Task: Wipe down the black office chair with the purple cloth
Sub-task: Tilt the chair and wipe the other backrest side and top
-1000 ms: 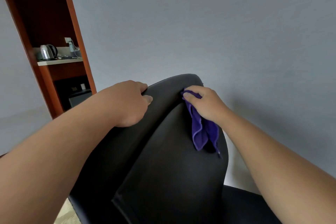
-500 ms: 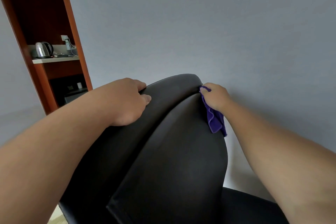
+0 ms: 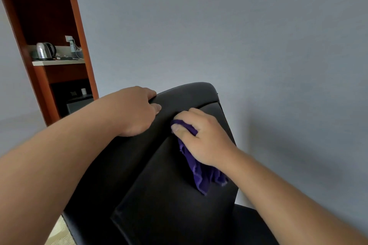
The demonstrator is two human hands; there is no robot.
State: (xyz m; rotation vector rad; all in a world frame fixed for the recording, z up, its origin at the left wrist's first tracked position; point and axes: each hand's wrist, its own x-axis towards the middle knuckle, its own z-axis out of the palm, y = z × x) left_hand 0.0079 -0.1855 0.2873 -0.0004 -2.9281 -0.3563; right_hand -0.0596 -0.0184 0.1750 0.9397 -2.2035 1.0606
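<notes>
The black office chair fills the lower middle, its backrest tilted toward me. My left hand grips the top edge of the backrest on the left, fingers curled over it. My right hand holds the purple cloth against the upper part of the backrest, thumb and fingers curled round the bunched cloth. The cloth's loose end hangs down below my palm over the black padding.
A grey wall stands close behind the chair. At the left a reddish wooden shelf unit holds a steel kettle on a white ledge. A patch of pale carpet shows at the bottom left.
My right hand slid the cloth out to the backrest's right edge, then back toward the middle and slightly down. My left hand has kept its grip on the top edge.
</notes>
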